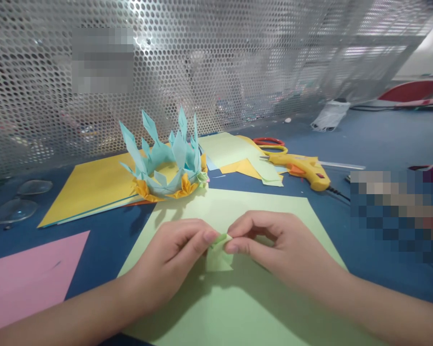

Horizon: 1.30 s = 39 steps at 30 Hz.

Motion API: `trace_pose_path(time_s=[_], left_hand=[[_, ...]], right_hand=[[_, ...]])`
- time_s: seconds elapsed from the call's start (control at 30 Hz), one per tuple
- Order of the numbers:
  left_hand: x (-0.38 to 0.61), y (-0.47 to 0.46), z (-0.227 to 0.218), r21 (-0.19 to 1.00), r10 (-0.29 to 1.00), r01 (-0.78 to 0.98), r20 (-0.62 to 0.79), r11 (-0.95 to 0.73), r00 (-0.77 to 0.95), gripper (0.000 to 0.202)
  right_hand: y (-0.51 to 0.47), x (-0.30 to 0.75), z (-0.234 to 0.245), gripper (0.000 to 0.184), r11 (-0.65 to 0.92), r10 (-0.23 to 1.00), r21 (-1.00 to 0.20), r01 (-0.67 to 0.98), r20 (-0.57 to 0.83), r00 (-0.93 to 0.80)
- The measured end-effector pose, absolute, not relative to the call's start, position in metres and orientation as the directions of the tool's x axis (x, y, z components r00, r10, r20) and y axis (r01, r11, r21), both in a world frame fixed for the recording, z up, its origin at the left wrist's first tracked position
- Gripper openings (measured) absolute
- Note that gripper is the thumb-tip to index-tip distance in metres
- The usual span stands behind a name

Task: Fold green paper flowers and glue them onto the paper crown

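Between my two hands is a small folded piece of light green paper (pixel 219 259), held just above a large pale green sheet (pixel 274 307). My left hand (pixel 182 254) pinches its left side between thumb and fingers. The thumb and fingertips of my right hand (pixel 270 240) pinch its upper right corner. Part of the folded piece is hidden behind my fingers. Beyond my hands stands a paper crown (pixel 166 166) with light blue points and orange folded flowers around its base.
A yellow glue gun (pixel 299 166) with a cord lies at the right, beside scissors (pixel 270 146). Yellow sheets (pixel 82 182) and pink paper (pixel 32 274) lie at the left, near glasses (pixel 14 209). Paper scraps (pixel 241 166) lie behind. A perforated metal panel (pixel 202 62) borders the table.
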State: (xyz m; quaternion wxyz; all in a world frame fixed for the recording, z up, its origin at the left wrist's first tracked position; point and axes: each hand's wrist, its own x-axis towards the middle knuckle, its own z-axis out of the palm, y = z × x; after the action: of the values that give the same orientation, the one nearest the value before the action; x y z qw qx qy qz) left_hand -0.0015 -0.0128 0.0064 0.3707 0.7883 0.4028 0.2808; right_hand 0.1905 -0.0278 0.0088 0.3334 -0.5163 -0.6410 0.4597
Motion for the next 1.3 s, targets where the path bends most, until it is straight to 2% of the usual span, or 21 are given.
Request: trace_pose_path(time_s=[0.13, 0.37, 0.47, 0.53, 0.7, 0.87, 0.97, 1.07, 1.17, 1.27, 1.3], left_hand=[[-0.001, -0.014, 0.002, 0.801, 0.84, 0.437, 0.142, -0.408, 0.524, 0.027], [0.002, -0.02, 0.003, 0.706, 0.844, 0.532, 0.178, -0.468, 0.506, 0.031], [0.004, -0.02, 0.004, 0.705, 0.843, 0.525, 0.198, -0.477, 0.5, 0.035], [0.004, -0.019, 0.003, 0.731, 0.843, 0.492, 0.212, -0.472, 0.493, 0.031], [0.004, -0.018, 0.003, 0.786, 0.876, 0.497, 0.11, -0.366, 0.47, 0.023], [0.006, -0.022, 0.006, 0.693, 0.752, 0.431, 0.248, -0.579, 0.611, 0.025], [0.005, -0.024, 0.008, 0.692, 0.716, 0.393, 0.259, -0.605, 0.648, 0.026], [0.003, -0.023, 0.009, 0.76, 0.72, 0.372, 0.177, -0.533, 0.671, 0.021], [0.004, -0.019, 0.011, 0.872, 0.824, 0.358, 0.085, -0.334, 0.56, 0.024], [0.004, -0.012, 0.009, 0.978, 0.911, 0.202, -0.03, -0.059, 0.412, 0.021], [0.004, -0.01, 0.008, 0.989, 0.917, 0.15, -0.062, 0.003, 0.395, 0.018]], right_hand=[[-0.027, 0.189, 0.007, 0.015, -0.022, 0.964, -0.933, 0.36, -0.115, -0.241], [-0.03, 0.188, 0.008, 0.015, 0.037, 0.965, -0.882, 0.471, -0.09, -0.245], [-0.03, 0.187, 0.007, 0.016, 0.125, 0.961, -0.867, 0.481, -0.014, -0.275], [-0.03, 0.187, 0.007, 0.018, 0.197, 0.947, -0.873, 0.447, 0.052, -0.316], [-0.028, 0.188, 0.008, 0.017, 0.295, 0.92, -0.898, 0.327, 0.175, -0.35], [-0.029, 0.188, 0.005, 0.01, 0.492, 0.841, -0.824, 0.283, 0.364, -0.4], [-0.034, 0.19, 0.006, 0.014, 0.544, 0.823, -0.778, 0.315, 0.42, -0.383], [-0.038, 0.194, 0.008, 0.017, 0.519, 0.846, -0.799, 0.303, 0.428, -0.318], [-0.037, 0.194, 0.007, 0.013, 0.458, 0.884, -0.841, 0.288, 0.395, -0.252], [-0.031, 0.192, 0.003, 0.049, 0.304, 0.941, -0.885, 0.353, 0.221, -0.257], [-0.03, 0.19, 0.002, 0.05, 0.246, 0.955, -0.895, 0.371, 0.159, -0.25]])
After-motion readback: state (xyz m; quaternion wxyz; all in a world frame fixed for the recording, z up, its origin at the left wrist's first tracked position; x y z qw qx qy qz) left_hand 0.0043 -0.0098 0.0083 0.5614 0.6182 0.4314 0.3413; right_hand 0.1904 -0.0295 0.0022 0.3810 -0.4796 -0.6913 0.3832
